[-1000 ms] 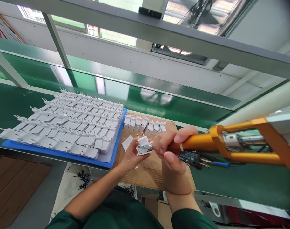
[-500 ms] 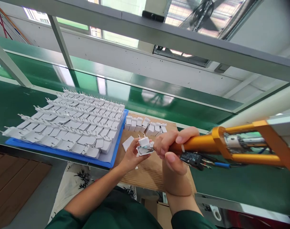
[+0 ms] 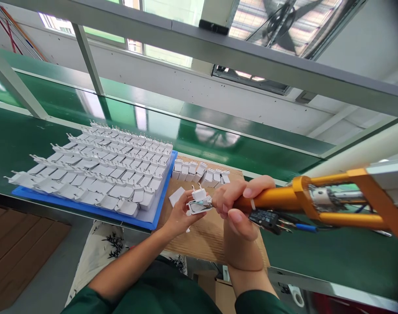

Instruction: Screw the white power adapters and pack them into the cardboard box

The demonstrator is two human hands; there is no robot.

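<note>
My left hand (image 3: 179,214) grips a white plug housing (image 3: 199,205) with two prongs pointing up, above a brown cardboard sheet (image 3: 212,240). The fingers of my right hand (image 3: 243,200) are wrapped round the orange tool (image 3: 277,198), whose metal tip touches the open side of the housing. A small black switch (image 3: 266,219) with wires is fixed under the tool. A white flat piece (image 3: 176,196) lies on the cardboard just left of the housing. Behind my hands, several white housings (image 3: 188,169) stand in a row.
On the left, a blue tray (image 3: 158,213) holds many white plug housings in rows. A green bench surface (image 3: 303,257) extends to the right. Grey metal frame bars (image 3: 251,54) cross above, with a fan (image 3: 282,22) beyond them.
Both hands hold the same things in nearly the same place. The whole view has shifted slightly, so the tray and frame bars appear a little further right.
</note>
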